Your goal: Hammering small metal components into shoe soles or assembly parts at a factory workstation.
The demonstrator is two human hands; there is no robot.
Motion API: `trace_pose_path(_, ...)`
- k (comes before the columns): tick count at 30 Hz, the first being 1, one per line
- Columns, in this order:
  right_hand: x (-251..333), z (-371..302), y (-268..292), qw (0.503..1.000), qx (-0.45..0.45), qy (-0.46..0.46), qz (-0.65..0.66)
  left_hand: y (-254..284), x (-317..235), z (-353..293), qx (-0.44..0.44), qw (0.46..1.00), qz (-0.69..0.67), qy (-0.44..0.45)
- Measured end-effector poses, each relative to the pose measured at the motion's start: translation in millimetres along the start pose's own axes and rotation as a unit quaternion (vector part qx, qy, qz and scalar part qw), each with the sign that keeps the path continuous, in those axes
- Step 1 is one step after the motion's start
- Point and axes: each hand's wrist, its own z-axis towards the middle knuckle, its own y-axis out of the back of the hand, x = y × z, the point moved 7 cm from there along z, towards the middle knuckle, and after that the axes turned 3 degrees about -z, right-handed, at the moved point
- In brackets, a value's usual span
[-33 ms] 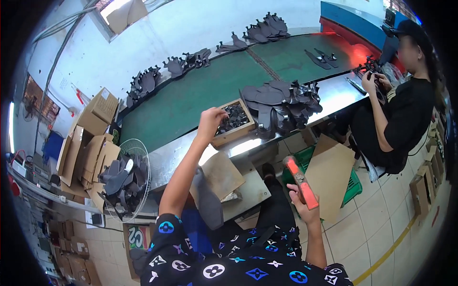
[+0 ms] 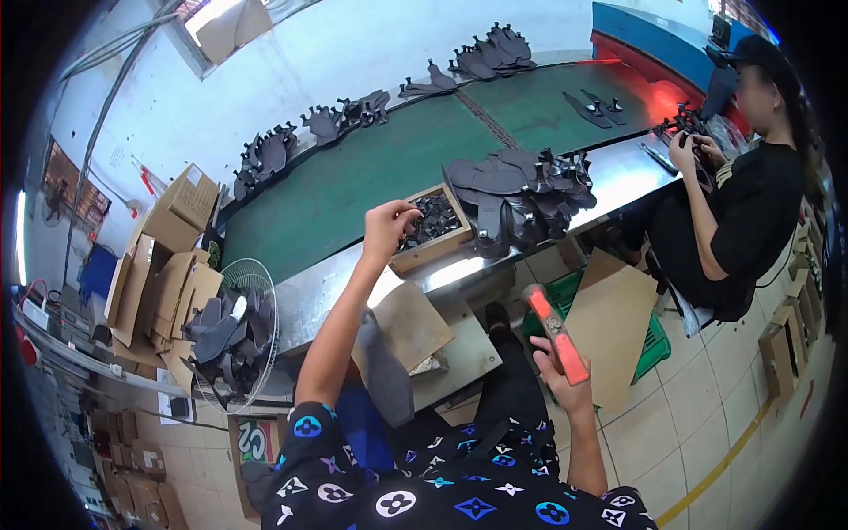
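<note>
My left hand (image 2: 385,231) reaches over the left side of a shallow wooden box (image 2: 433,253). Its thumb and fingers pinch together above small black parts (image 2: 435,216) in the box; what they hold, if anything, is hidden. Down at the right, my right hand (image 2: 565,387) is closed around a hammer (image 2: 564,346) with a red head and a grey middle; its handle is mostly out of sight. A dark grey shoe sole (image 2: 389,378) lies in front of me, beside a worn brown board (image 2: 413,323) on a low stand.
Heeled soles (image 2: 490,179) are heaped right of the box, on the metal edge of a green conveyor (image 2: 344,181). A round wire guard (image 2: 273,353) holds more soles at left. At right, a person (image 2: 738,208) sits beyond a cardboard sheet (image 2: 611,322) and green crate (image 2: 654,352).
My left hand has shifted very slightly over the box. Everything else looks the same.
</note>
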Motion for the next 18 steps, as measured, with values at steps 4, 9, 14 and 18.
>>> trace_pose_path(4, 15, 30, -19, 0.994, 0.033, 0.035, 0.102, 20, -44, -52, 0.002, 0.855, -0.502, 0.128)
trace_pose_path(9, 88, 60, -71, 0.975, 0.096, 0.071, 0.187, 63, -113, -126, -0.042, 0.834, -0.533, 0.131)
trace_pose_path(14, 132, 56, -115, 0.957, 0.161, 0.078, 0.227, 101, -156, -176, -0.134, 0.972, -0.192, -0.026)
trace_pose_path(18, 131, 43, -143, 0.919, 0.288, -0.024, 0.267, 117, -166, -207, -0.193, 0.962, -0.156, -0.117)
